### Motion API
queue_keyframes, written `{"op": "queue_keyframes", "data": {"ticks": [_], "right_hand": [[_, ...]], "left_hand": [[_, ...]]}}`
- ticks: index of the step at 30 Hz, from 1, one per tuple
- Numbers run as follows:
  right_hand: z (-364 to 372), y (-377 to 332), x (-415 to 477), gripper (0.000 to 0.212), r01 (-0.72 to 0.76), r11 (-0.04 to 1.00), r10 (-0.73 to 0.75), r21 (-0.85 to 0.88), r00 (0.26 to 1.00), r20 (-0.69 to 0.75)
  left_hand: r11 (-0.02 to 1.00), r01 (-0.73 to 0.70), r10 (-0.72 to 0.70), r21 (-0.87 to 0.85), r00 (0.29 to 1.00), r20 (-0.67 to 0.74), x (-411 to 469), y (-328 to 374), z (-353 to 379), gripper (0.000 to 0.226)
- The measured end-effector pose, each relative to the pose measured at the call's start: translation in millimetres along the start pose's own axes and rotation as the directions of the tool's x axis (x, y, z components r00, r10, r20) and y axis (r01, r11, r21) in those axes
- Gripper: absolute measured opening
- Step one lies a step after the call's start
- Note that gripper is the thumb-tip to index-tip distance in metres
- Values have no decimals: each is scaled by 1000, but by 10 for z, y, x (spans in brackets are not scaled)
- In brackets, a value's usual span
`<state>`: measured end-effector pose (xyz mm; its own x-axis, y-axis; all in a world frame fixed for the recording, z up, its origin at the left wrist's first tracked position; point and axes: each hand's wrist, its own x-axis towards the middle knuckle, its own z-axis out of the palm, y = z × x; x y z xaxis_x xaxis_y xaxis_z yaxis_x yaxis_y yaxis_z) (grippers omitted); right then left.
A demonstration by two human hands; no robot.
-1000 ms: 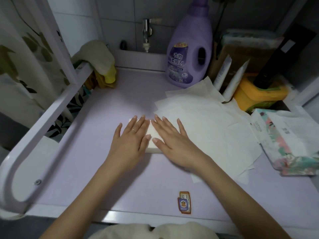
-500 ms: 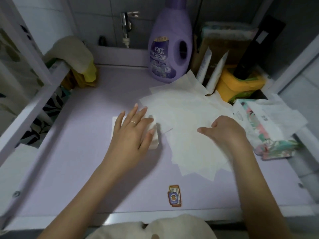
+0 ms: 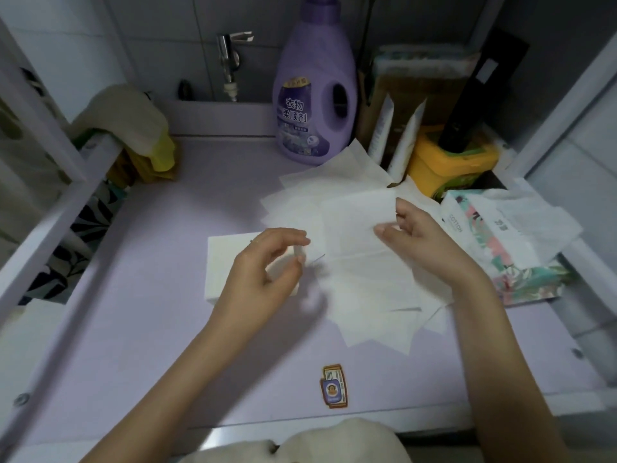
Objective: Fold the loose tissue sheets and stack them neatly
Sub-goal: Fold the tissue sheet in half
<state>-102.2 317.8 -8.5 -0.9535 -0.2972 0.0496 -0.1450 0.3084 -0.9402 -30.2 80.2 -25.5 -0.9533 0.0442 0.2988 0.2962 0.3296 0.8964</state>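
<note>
Tissue sheets (image 3: 367, 295), loose, fanned on lilac countertop (image 3: 150, 312) beside folded stack (image 3: 223, 262). Judged thin, limp, tear-prone; best pinched lightly at opposite corners. Right hand (image 3: 417, 238) pinching edge of top sheet (image 3: 350, 228); left hand (image 3: 263, 272) loosely curled over stack, holding nothing.

folded stack (image 3: 227, 262) left of loose sheets (image 3: 367, 289)
</note>
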Motion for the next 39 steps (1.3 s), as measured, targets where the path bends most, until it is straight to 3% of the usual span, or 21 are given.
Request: {"op": "queue_keyframes", "data": {"ticks": [2, 5, 9, 14, 16, 22, 27, 32, 36, 39], "right_hand": [[31, -128, -52, 26, 101, 980, -106, 172, 994, 21], [104, -303, -94, 30, 194, 947, -207, 258, 978, 24], [147, -388, -114, 29, 233, 915, -251, 329, 968, 15], [110, -405, -105, 37, 158, 909, -255, 385, 943, 215], [126, -423, -62, 49, 159, 917, -240, 366, 953, 186], [279, -315, 32, 34, 165, 981, -185, 102, 951, 246], [406, -359, 99, 12, 203, 964, -235, 169, 952, 195], [552, -417, 132, 26, 213, 961, -258, 175, 919, 298], [669, -412, 154, 11, 213, 966, -248, 147, 923, 293], [678, -415, 206, 11, 208, 966, -242, 157, 938, 247]], "left_hand": [[980, 95, -104, -173, 994, -39, 19, 62, 52, 37], [959, 199, -202, -201, 979, 6, 81, 135, 95, 63], [948, 216, -219, -233, 976, 13, 140, 208, 84, 38], [962, 141, -173, -233, 977, -122, 142, 231, 19, 36], [968, 129, -163, -217, 975, -148, 137, 249, -30, 38], [967, 99, -142, -233, 974, -176, 103, 286, -164, 26], [953, 147, -209, -264, 952, -223, 36, 284, -314, 25], [926, 188, -283, -327, 919, -274, -23, 248, -437, 27], [917, 193, -295, -350, 917, -269, -48, 226, -502, 14], [926, 210, -307, -314, 903, -300, -50, 196, -519, 28]]}}
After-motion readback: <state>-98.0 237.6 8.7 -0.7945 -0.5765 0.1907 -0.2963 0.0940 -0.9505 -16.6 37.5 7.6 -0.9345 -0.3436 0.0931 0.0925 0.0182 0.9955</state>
